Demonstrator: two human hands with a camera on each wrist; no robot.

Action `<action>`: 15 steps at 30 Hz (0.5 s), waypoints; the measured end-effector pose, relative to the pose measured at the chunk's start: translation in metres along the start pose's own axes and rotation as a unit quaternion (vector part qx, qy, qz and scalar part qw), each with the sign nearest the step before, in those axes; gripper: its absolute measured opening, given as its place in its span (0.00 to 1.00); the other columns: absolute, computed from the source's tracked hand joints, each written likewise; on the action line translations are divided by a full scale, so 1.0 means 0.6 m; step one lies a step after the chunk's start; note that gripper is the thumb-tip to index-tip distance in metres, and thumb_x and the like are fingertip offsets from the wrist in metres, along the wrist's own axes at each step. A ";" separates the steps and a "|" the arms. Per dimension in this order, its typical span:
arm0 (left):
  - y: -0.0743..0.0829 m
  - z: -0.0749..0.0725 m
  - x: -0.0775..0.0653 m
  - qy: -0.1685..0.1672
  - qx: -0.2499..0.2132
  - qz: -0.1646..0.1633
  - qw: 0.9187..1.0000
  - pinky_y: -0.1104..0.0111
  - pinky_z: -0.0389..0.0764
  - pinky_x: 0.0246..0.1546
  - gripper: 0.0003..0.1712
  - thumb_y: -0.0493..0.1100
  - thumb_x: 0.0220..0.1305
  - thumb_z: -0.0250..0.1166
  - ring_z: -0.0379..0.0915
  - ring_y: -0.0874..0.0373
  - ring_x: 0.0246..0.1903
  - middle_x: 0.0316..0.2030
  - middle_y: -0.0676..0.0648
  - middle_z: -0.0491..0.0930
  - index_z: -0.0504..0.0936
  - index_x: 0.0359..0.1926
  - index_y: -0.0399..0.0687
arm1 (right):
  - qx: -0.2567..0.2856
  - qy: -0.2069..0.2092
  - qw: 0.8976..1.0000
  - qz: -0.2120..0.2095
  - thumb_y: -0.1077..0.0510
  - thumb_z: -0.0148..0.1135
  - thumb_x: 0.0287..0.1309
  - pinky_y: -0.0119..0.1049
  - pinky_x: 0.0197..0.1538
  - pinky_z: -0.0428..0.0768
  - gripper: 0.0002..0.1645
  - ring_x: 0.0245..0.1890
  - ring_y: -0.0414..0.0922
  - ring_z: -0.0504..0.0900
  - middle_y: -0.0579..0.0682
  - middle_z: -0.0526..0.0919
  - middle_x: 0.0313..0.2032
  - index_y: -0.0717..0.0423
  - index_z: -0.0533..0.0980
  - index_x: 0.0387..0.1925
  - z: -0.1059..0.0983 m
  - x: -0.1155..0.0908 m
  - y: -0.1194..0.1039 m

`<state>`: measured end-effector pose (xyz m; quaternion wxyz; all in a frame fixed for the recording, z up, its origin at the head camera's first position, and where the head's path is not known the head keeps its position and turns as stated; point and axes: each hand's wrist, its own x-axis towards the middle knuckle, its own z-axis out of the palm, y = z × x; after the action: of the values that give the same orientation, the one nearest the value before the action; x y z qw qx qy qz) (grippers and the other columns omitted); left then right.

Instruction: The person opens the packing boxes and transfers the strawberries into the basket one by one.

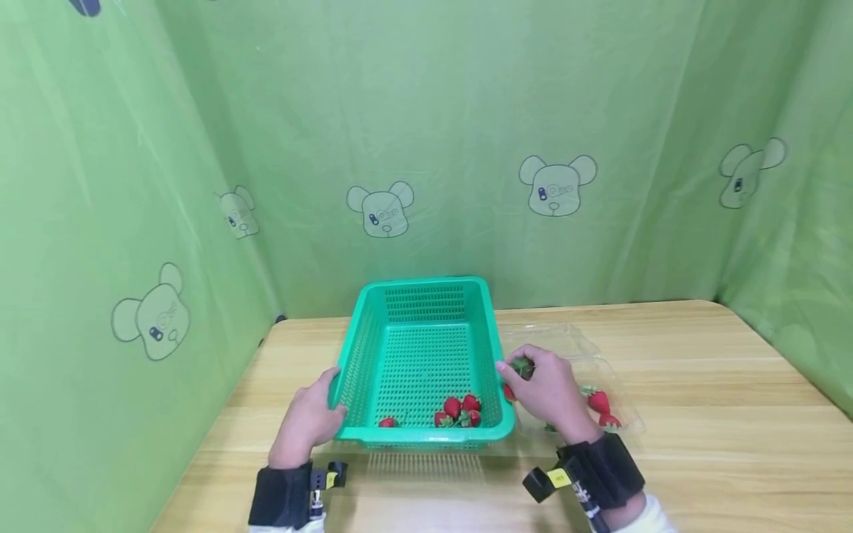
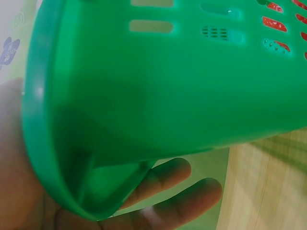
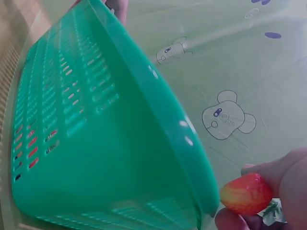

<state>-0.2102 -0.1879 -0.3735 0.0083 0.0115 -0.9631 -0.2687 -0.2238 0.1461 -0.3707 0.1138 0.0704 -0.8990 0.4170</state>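
A green plastic basket [image 1: 426, 435] stands on the table, with several strawberries [image 1: 452, 406] inside along its near end. My left hand [image 1: 308, 417] grips the basket's rim at its near left corner; the left wrist view shows fingers [image 2: 192, 203] under that rim. At the right side, my right hand [image 1: 548, 389] pinches a strawberry [image 3: 247, 194] between thumb and fingers, close beside the basket's near right corner. Its red tip points to the rim, and green leaves show behind it.
A clear plastic box [image 1: 629, 414] lies to the right of the basket, partly hidden by my right hand and forearm, with more strawberries [image 1: 599, 402] in it. Its transparent lid [image 1: 549, 339] extends toward the back. A green curtain [image 1: 453, 148] hangs behind the wooden table [image 1: 720, 385].
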 end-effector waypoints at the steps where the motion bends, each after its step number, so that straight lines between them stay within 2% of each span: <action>1: 0.000 0.000 0.000 -0.001 -0.001 -0.001 1.000 0.50 0.76 0.41 0.36 0.37 0.61 0.60 0.72 0.45 0.40 0.54 0.28 0.74 0.58 0.69 0.39 | 0.000 0.002 1.000 -0.001 0.51 0.63 0.59 0.35 0.19 0.66 0.12 0.14 0.43 0.67 0.49 0.70 0.15 0.57 0.78 0.34 0.001 -0.001 -0.001; 8: -0.001 0.000 0.001 0.001 -0.001 0.003 1.000 0.50 0.76 0.41 0.36 0.37 0.60 0.59 0.73 0.44 0.41 0.54 0.28 0.74 0.58 0.69 0.39 | 0.004 0.027 0.999 -0.028 0.52 0.65 0.57 0.36 0.21 0.68 0.11 0.17 0.44 0.69 0.49 0.73 0.18 0.56 0.78 0.32 0.012 -0.001 -0.007; 15: -0.002 0.001 0.001 0.000 -0.002 0.000 1.000 0.51 0.75 0.41 0.36 0.37 0.60 0.59 0.72 0.45 0.40 0.54 0.29 0.74 0.58 0.69 0.39 | 0.015 0.030 0.999 -0.039 0.54 0.66 0.55 0.37 0.21 0.71 0.09 0.18 0.44 0.70 0.49 0.74 0.18 0.55 0.78 0.30 0.024 -0.005 -0.014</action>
<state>-0.2111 -0.1885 -0.3743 0.0080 0.0117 -0.9625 -0.2708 -0.2210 0.1297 -0.3744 0.1555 0.0949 -0.8856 0.4273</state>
